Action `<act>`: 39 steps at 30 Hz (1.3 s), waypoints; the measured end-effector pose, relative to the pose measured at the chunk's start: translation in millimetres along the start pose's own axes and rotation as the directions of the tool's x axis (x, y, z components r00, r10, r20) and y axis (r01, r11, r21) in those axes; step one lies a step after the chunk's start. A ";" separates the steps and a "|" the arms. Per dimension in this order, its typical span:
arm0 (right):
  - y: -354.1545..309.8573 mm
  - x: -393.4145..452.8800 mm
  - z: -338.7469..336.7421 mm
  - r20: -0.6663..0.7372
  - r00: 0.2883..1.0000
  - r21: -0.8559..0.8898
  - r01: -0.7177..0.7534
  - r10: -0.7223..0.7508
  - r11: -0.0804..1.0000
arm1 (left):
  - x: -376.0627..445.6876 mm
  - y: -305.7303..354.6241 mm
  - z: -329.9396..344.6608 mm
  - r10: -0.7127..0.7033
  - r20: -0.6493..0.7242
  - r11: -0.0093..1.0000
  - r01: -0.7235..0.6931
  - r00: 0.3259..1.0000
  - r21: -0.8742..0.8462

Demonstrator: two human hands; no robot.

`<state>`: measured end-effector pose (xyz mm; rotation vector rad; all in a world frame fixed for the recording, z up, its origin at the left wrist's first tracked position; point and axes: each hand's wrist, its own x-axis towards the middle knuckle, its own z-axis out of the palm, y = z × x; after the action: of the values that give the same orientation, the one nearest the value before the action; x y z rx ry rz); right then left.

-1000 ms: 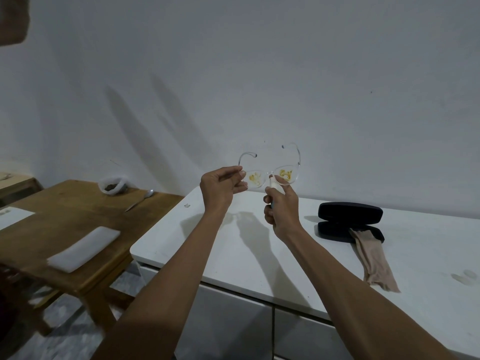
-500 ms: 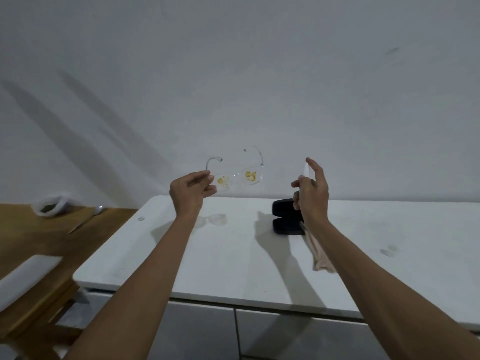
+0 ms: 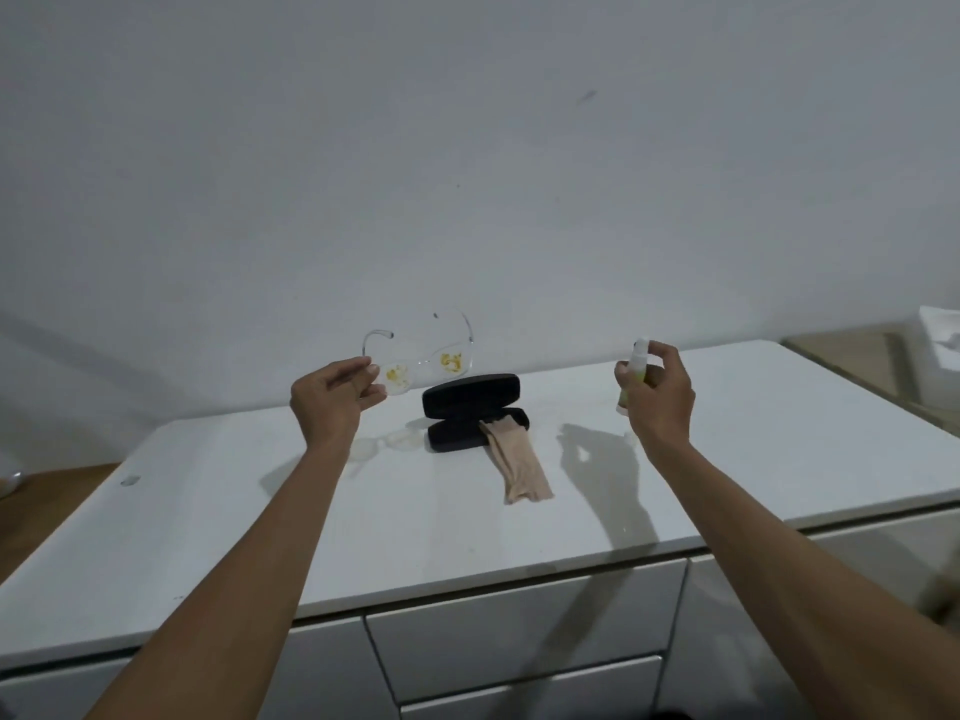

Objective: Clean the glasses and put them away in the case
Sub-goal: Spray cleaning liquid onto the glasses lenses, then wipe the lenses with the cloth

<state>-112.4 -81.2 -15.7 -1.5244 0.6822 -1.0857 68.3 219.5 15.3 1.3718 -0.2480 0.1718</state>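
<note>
Clear-framed glasses (image 3: pixel 423 358) with yellow smears on both lenses hang in the air above the white counter (image 3: pixel 322 517). My left hand (image 3: pixel 332 397) pinches them at the left lens edge. To the right, apart from the glasses, my right hand (image 3: pixel 657 394) grips a small white spray bottle (image 3: pixel 635 363), held upright with a finger on its top. A black glasses case (image 3: pixel 472 410) lies open on the counter between the hands, below the glasses. A beige cloth (image 3: pixel 517 459) trails from the case toward me.
White drawers (image 3: pixel 524 631) run under the counter's front edge. A brown wooden table (image 3: pixel 47 506) shows at the far left. Another surface with a white object (image 3: pixel 940 340) sits at the far right. A plain wall stands behind the counter.
My right hand with the spray bottle has moved right, away from the glasses. The view has swung right, so the case now sits between my hands.
</note>
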 end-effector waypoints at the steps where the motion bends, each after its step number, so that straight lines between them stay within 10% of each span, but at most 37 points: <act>1: 4.2 0.2 -8.4 -0.008 1.000 -0.014 -0.014 0.013 1.000 | -2.4 -1.8 2.8 -0.003 0.006 1.000 0.003 1.000 0.004; 15: 47.8 -14.4 -35.1 -0.039 0.995 -0.172 -0.093 0.087 0.981 | -21.4 -11.4 16.6 -0.032 0.022 0.998 0.031 0.999 0.046; 20: 27.3 -20.9 -21.5 -0.188 0.934 -0.416 0.205 -0.304 0.886 | -20.7 -10.7 12.5 -0.032 0.020 0.998 0.031 0.999 0.047; 25: 2.9 -25.8 4.8 0.084 0.789 -0.377 0.591 -0.609 0.713 | -20.4 -12.3 5.8 -0.024 0.010 0.999 0.024 1.000 0.033; 31: -0.3 -41.5 41.1 0.736 0.671 -0.418 0.549 -0.084 0.723 | -23.2 -15.6 -2.5 -0.031 -0.004 0.999 0.031 1.000 0.033; 39: -1.8 -51.6 59.6 0.821 0.485 -0.571 0.667 0.302 0.479 | -23.8 -20.3 -10.7 -0.041 -0.012 0.998 0.041 0.999 0.050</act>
<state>-80.5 -10.1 -27.6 -2.8285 0.2273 0.1837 51.5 226.6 -12.3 1.4240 -0.2075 0.1519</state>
